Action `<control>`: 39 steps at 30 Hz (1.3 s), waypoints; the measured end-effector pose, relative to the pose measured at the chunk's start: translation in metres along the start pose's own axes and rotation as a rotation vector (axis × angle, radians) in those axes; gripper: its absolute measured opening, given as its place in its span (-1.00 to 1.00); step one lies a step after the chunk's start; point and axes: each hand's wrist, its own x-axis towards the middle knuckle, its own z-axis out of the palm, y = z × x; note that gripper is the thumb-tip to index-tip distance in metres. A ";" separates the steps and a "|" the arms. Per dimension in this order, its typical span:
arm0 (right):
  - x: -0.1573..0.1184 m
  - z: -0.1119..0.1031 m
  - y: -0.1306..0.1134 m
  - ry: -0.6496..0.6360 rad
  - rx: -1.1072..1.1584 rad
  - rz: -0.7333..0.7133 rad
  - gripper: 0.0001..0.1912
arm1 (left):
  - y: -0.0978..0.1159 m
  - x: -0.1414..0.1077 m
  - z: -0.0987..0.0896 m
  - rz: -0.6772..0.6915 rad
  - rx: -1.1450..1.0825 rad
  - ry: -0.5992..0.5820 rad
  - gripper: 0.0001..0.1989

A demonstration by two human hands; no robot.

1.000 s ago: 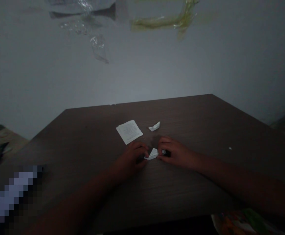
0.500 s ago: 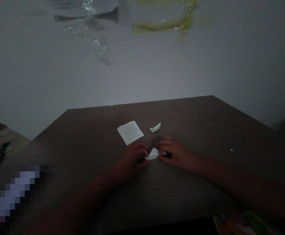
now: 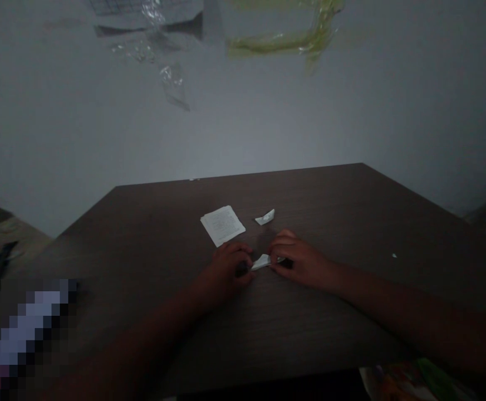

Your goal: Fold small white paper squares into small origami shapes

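Note:
Between my two hands is a small folded piece of white paper (image 3: 261,261), low over the brown table. My left hand (image 3: 231,268) pinches its left end between thumb and fingers. On the other end, my right hand (image 3: 295,259) is closed with thumb and fingertips, and a bit of the paper shows inside its grip. The paper's exact folds are too dim to make out. Just beyond the hands lies a small folded paper boat (image 3: 265,217). A stack of square printed paper sheets (image 3: 223,225) rests beyond my left hand.
The brown table (image 3: 326,200) meets a pale wall (image 3: 259,122) with tape remnants on it. A tiny paper scrap (image 3: 394,255) lies to the right. A pixelated pale object (image 3: 25,328) is at the left edge. Something colourful (image 3: 413,381) sits below the table's front edge.
The folded paper between my hands looks flatter, its raised peak lower than before. Both hands keep nearly the same place and grip.

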 end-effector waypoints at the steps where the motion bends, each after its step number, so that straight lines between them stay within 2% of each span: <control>1: 0.000 0.001 0.001 0.001 0.001 -0.003 -0.80 | 0.000 0.000 0.000 -0.001 0.003 -0.001 -0.86; 4: 0.000 0.002 0.001 -0.014 0.004 0.042 -0.80 | 0.001 0.002 0.001 0.001 0.012 -0.005 -0.90; 9: -0.002 -0.001 -0.005 -0.044 -0.014 0.254 -0.81 | 0.001 0.003 0.001 0.001 0.022 -0.020 -0.94; 12: -0.003 -0.004 -0.007 -0.071 -0.014 0.299 -0.82 | 0.002 0.003 0.000 -0.012 0.035 -0.020 -0.95; 17: -0.005 -0.005 0.000 -0.192 -0.024 0.248 -0.94 | 0.007 0.001 -0.005 -0.039 0.043 -0.020 -0.94; 19: -0.006 -0.005 0.003 -0.207 -0.026 0.216 -0.92 | 0.010 0.001 -0.006 -0.049 0.037 -0.024 -0.94; 28: -0.008 -0.007 0.000 -0.152 -0.026 0.150 -0.86 | 0.020 0.001 -0.010 -0.051 0.030 -0.046 -0.87; 39: -0.010 -0.005 0.005 -0.164 -0.024 0.132 -0.85 | 0.025 0.004 -0.013 -0.039 0.051 -0.096 -0.84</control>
